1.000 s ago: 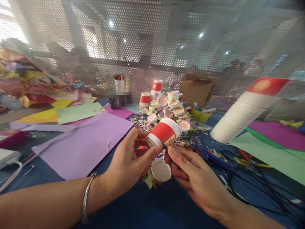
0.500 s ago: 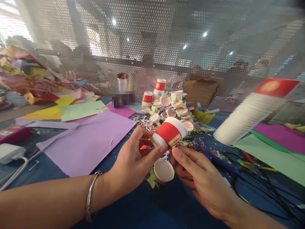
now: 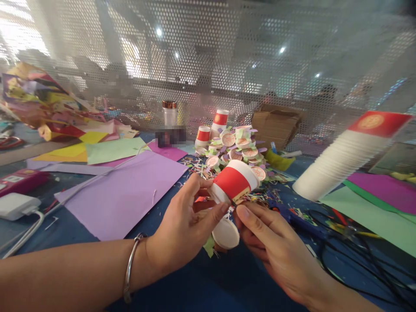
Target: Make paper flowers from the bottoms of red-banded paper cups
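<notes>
Tilted on its side in front of me is a red and white paper cup [image 3: 232, 182], pinched near its left end between the thumb and fingers of my left hand [image 3: 185, 221]. My right hand [image 3: 269, 238] is closed at the cup's lower side, its fingertips around a small dark thing that is mostly hidden; I cannot tell what it is. A cut-off cup piece [image 3: 226, 234] lies below the cup, between my hands. Behind the cup rises a heap of cut cup bottoms [image 3: 228, 139] with green and purple paper bits.
A tall leaning stack of paper cups [image 3: 344, 158] stands at right, near a blue glue gun [image 3: 302, 223] and black cables [image 3: 357, 255]. Purple paper [image 3: 130, 190] covers the left side. Behind are a jar [image 3: 169, 115], a cardboard box [image 3: 276, 125] and a perforated screen [image 3: 208, 52].
The cup has turned a little in my left hand, so its gold label sits lower and shows less. My right fingertips stay at its lower side. The view has shifted slightly.
</notes>
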Motion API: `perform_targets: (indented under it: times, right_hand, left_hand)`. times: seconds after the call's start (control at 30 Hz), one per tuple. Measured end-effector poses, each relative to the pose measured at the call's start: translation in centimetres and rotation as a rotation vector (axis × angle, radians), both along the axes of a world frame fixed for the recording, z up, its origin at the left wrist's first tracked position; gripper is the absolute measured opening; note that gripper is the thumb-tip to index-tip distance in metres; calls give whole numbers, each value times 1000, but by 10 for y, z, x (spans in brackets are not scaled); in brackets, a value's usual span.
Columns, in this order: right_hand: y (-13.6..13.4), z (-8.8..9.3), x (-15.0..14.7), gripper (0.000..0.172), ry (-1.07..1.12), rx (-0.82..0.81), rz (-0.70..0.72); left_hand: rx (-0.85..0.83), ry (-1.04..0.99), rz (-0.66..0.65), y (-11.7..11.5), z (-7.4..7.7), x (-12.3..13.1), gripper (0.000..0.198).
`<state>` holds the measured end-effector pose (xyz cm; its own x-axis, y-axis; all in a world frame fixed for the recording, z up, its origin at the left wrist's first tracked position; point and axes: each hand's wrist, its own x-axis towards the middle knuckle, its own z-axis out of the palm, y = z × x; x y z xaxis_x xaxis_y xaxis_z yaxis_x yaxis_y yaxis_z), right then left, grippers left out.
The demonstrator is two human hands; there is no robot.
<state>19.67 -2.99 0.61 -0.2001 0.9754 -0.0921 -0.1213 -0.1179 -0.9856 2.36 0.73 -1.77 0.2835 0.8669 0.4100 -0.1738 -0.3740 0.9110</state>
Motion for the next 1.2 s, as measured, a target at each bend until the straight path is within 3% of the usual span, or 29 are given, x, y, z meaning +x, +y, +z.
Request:
perform_targets:
  times: [0.2, 0.37, 0.5, 0.67, 0.83, 1.03, 1.2]
  right_hand:
    - [-2, 0, -1, 46, -8, 29, -9]
    - [0, 0, -4, 50, -32, 62, -26]
    - [2, 1, -3, 52, -48, 71, -30]
    - [1, 5, -2, 48, -52, 106, -16]
    - [2, 3, 1, 47, -52, 82, 1]
    - [3, -2, 3, 42, 17, 51, -4]
    - [-1, 0, -1, 40, 47, 88, 1]
  left_hand:
    - [266, 190, 200, 1, -2, -4, 19]
    - [295, 190, 245, 2, -5, -2, 21]
    - [187, 108, 181, 3, -2, 1, 22]
    - [-121, -149, -42, 5, 9, 3, 46]
    - [-331, -212, -116, 5, 15, 2, 39]
    - [-331, -155, -128, 7, 16, 0, 37]
    - [-171, -105, -71, 5, 17, 0, 33]
